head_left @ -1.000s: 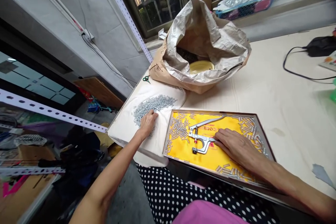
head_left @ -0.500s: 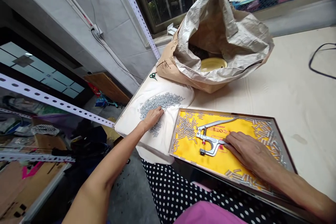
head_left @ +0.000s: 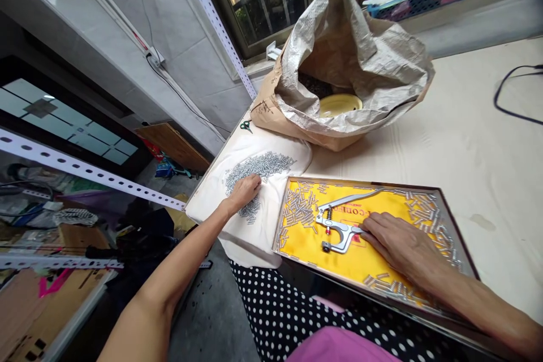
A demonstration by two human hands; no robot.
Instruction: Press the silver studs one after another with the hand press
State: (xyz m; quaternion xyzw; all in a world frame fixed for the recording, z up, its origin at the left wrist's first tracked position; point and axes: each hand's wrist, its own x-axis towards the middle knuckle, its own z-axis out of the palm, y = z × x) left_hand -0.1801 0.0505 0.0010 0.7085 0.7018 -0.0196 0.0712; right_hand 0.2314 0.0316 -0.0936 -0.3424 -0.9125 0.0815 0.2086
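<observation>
The left hand (head_left: 244, 189) is laid on a heap of small metal pins (head_left: 265, 164) spread over a white cloth (head_left: 216, 195) just left of the yellow-lined tray (head_left: 305, 244). Its fingers are curled down, and whether any pins are pinched cannot be told. Inside the tray, the right hand (head_left: 396, 240) is rested flat, fingers stretched out and touching the silver hand press (head_left: 337, 229). A crumpled sack (head_left: 365, 56) is stood behind the tray.

Bare arms, black white-dotted garment (head_left: 288, 311), pink cloth (head_left: 335, 348)
</observation>
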